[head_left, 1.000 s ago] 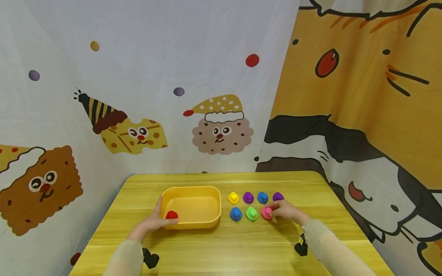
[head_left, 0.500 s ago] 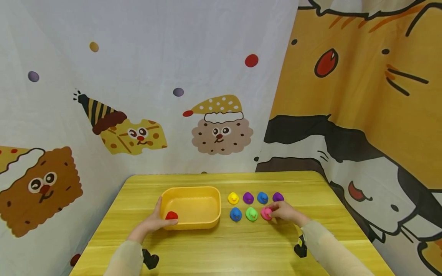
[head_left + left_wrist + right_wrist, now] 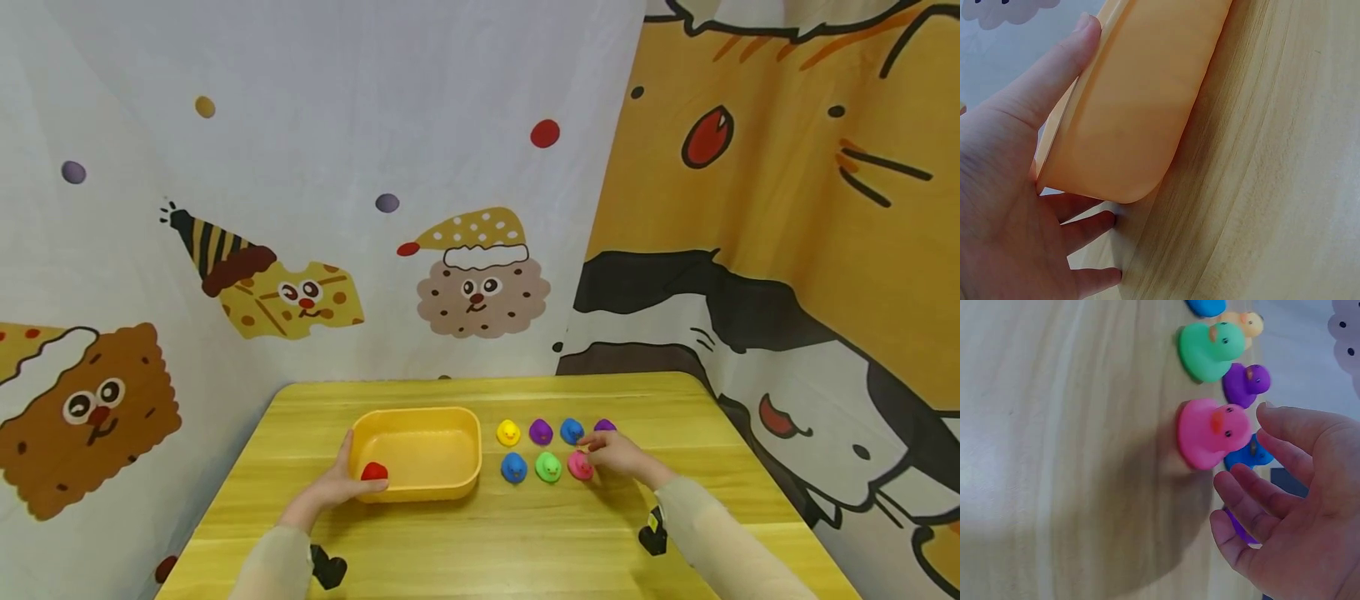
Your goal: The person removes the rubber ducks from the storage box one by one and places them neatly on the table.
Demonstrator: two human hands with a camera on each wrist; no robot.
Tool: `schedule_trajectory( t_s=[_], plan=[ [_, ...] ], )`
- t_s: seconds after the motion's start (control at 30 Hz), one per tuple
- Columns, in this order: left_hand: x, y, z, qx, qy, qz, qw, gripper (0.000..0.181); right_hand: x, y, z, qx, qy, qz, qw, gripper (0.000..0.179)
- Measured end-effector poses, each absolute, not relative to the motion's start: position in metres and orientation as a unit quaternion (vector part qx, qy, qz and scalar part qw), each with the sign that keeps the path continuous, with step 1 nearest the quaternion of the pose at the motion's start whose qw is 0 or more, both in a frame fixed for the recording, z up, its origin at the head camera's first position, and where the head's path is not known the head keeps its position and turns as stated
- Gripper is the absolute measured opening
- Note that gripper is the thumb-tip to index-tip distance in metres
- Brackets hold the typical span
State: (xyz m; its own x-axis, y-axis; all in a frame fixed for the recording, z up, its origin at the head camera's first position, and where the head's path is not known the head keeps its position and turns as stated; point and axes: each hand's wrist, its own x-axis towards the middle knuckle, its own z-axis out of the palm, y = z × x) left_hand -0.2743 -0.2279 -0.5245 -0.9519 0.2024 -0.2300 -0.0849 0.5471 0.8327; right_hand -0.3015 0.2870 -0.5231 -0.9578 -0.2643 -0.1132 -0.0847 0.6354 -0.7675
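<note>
My left hand (image 3: 330, 487) holds the near left corner of a yellow plastic basket (image 3: 420, 495), thumb over the near rim and fingers along the left side. Inside that corner lies a red rounded toy (image 3: 375, 472), partly behind the thumb. My right hand (image 3: 621, 457) hovers beside a pink rubber duck (image 3: 580, 467). In the right wrist view its fingers are spread loosely, and a gap shows between the thumb (image 3: 1291, 425) and the pink duck (image 3: 1207, 434). A purple duck (image 3: 604, 425) is partly hidden behind this hand.
Left of the pink duck, a green duck (image 3: 548, 468) and a blue duck (image 3: 514, 468) share the front row. Behind them stand a yellow duck (image 3: 508, 432), a purple duck (image 3: 541, 432) and a blue duck (image 3: 572, 431). Printed curtains surround the wooden table (image 3: 480, 550).
The right fingers were at the pink duck earlier; now they have lifted slightly away from it, and the duck stays in its place. The left hand and basket have not moved.
</note>
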Motion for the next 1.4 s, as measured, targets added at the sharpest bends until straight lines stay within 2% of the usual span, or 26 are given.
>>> schedule_trajectory(
  t_s=[0.33, 0.67, 0.83, 1.07, 1.4],
  plan=[
    [-0.273, -0.229, -0.528, 0.045, 0.869, 0.47, 0.148, 0.13, -0.305, 0.266, -0.494, -0.125, 0.898, -0.406, 0.11, 0.037],
    [-0.275, -0.231, -0.524, 0.051, 0.874, 0.456, 0.16, 0.13, -0.315, 0.217, -0.473, -0.151, 0.887, -0.413, 0.14, 0.031],
    [-0.274, -0.231, -0.523, 0.072, 0.867, 0.467, 0.158, 0.134, -0.323, 0.194, -0.469, -0.175, 0.877, -0.421, 0.152, 0.034],
    [-0.273, -0.234, -0.523, 0.076, 0.861, 0.479, 0.155, 0.135, -0.337, 0.154, -0.463, -0.207, 0.88, -0.399, 0.154, 0.031],
    [-0.276, -0.232, -0.525, 0.058, 0.873, 0.459, 0.153, 0.133, -0.349, 0.096, -0.459, -0.234, 0.85, -0.419, 0.215, 0.037]
  ],
)
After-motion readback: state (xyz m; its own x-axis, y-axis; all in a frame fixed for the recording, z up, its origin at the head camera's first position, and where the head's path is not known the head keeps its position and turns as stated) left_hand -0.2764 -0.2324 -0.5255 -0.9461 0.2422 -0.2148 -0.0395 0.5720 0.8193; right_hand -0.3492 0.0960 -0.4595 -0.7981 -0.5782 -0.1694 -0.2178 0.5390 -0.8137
